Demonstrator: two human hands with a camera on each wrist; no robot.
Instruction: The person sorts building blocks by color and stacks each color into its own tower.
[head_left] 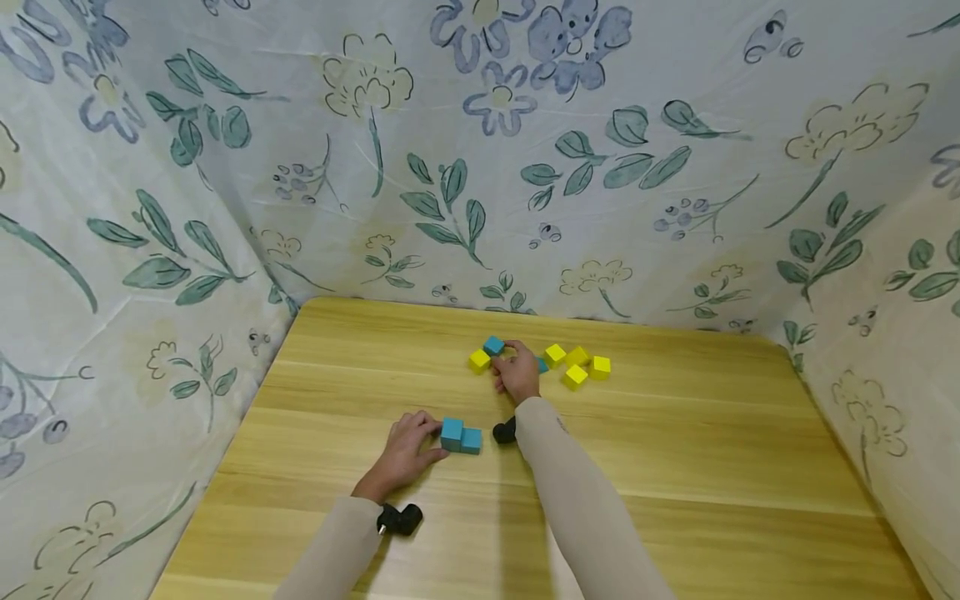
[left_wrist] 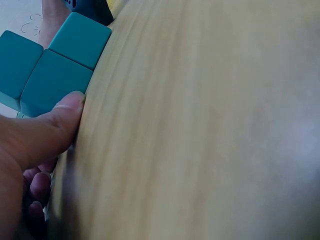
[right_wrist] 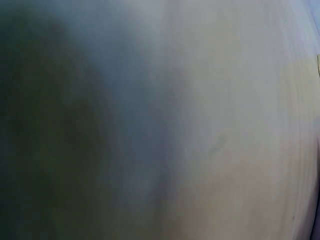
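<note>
"Blue blocks (head_left: 452,434), where?"
"On the worktop (head_left: 712,467), nearer its left edge than its right: two stacked, one beside. The left hand (head_left: 405,447) pinches the stacked pair."
"Farther off?"
"Toward the far edge, the right hand (head_left: 519,373) pinches a blue cube (head_left: 493,345) beside a yellow cube (head_left: 479,361); more yellow cubes (head_left: 576,377) lie rightward."

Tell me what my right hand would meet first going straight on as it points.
Most likely the blue block in front of your right hand, beside a yellow block; I can't tell whether the hand already touches the blue one.
</note>
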